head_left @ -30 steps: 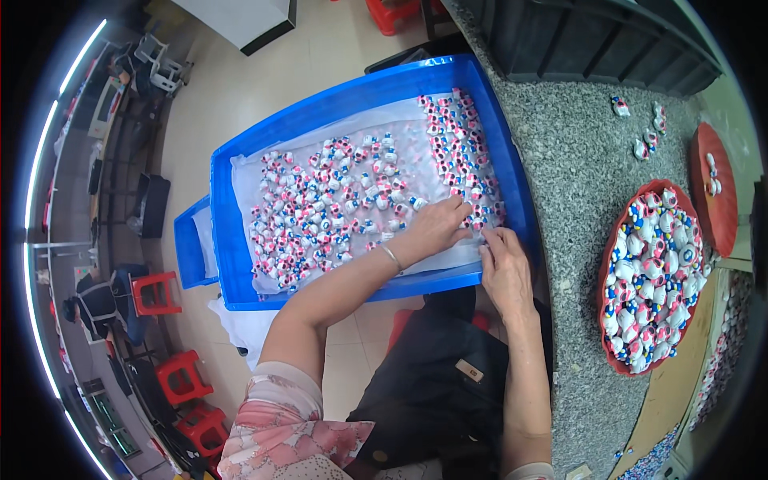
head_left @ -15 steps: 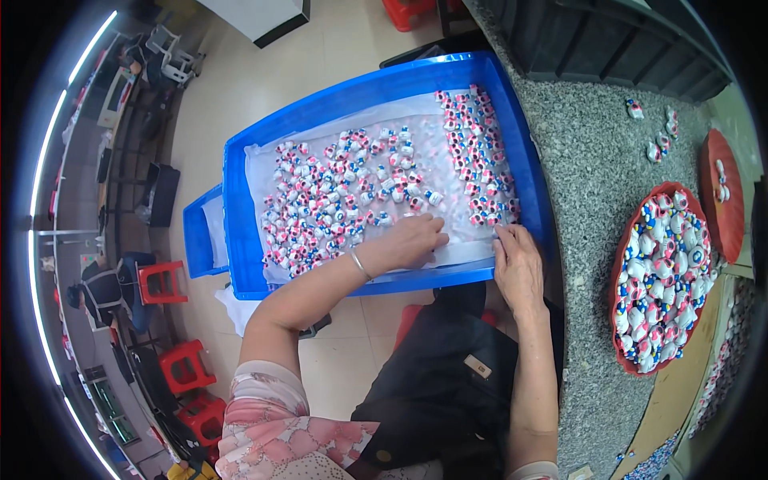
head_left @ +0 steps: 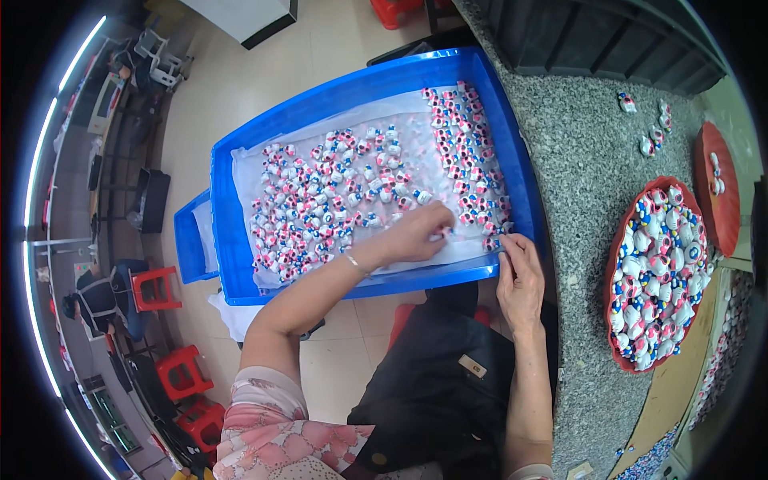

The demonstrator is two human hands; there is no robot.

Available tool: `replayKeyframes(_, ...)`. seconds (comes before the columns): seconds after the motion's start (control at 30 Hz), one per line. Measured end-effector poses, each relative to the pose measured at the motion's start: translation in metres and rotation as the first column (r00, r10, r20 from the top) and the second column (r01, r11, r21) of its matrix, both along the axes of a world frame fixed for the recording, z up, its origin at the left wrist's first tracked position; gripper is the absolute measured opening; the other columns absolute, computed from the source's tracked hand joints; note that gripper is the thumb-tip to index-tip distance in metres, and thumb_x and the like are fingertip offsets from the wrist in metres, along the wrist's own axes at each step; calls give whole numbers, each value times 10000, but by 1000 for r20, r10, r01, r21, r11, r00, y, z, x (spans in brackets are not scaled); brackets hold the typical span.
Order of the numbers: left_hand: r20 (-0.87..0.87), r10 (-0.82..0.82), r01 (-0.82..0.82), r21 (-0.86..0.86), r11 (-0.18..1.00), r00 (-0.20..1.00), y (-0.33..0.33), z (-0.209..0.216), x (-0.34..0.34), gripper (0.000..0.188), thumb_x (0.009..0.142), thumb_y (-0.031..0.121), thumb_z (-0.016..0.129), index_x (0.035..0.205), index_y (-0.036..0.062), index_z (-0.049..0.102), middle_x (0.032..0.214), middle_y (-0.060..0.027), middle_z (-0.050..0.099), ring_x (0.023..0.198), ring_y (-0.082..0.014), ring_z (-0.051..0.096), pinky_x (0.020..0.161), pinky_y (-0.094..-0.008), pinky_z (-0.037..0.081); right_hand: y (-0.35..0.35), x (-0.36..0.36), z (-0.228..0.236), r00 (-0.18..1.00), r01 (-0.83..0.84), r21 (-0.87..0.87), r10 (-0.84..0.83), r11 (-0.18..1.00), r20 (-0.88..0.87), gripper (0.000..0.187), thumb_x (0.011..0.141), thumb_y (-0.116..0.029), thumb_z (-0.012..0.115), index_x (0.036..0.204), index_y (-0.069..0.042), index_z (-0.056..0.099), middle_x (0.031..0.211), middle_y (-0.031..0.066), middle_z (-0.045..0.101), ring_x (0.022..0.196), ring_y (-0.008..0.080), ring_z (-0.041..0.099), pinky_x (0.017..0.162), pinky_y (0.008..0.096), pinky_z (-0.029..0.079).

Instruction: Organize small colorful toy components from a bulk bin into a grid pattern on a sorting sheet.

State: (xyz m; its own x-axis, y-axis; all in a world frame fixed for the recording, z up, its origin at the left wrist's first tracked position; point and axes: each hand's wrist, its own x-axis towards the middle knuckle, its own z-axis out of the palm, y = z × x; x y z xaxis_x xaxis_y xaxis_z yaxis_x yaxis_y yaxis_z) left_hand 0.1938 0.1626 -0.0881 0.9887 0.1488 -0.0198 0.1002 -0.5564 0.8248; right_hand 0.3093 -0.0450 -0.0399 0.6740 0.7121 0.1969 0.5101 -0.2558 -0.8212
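My left hand (head_left: 422, 232) reaches over a blue plastic bin (head_left: 368, 76), slightly blurred. Its fingers are curled in a pinch beside the row block at the right end; a small pale bit shows at the fingertips, too unclear to name. Small white, pink and blue figurines (head_left: 308, 192) lie loosely on the bin's white liner (head_left: 408, 116). At the right end, more figurines (head_left: 460, 144) stand close together in rows. My right hand (head_left: 522, 280) is at the bin's near right corner, thumb and bent fingers apart, fingertips by the last figurines; I see nothing held.
To the right, a speckled stone counter (head_left: 572, 232) carries a red scalloped tray (head_left: 614, 320) heaped with figurines, a second red tray (head_left: 712, 216), a few loose figurines (head_left: 646, 146) and a black crate (head_left: 600, 44). Red stools (head_left: 154, 290) and a seated person (head_left: 100, 300) are at far left.
My left hand has moved right, from the loose figurines toward the rows. My right hand stays at the corner, its thumb and fingers a little further apart. The whole view has shifted slightly.
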Motion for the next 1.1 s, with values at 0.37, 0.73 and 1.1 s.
replayKeyframes(0.37,68,-181,136,419,898,981,-28,-34,35,255,744,61,678,981,33,588,957,-113,557,964,-302,576,811,-393,509,0,1,-2,997,-80,-47,79,996,-28,273,884,65,553,1151,40,604,1117,192,577,1011,360,601,884,381,494)
replayKeyframes(0.73,-34,-17,34,614,789,999,37,-1,19,290,732,23,660,1019,43,621,975,-119,569,913,-301,583,791,-406,514,0,1,0,998,-63,-60,63,996,6,271,876,63,575,1140,29,623,1105,167,591,994,310,618,862,340,496)
replayKeyframes(1.1,-62,-20,24,62,998,998,18,3,29,277,740,-9,633,1011,43,653,974,-125,596,910,-286,628,790,-339,537,35,25,22,994,-63,-190,78,980,74,260,887,48,532,1131,37,622,1088,193,624,977,375,627,850,391,502)
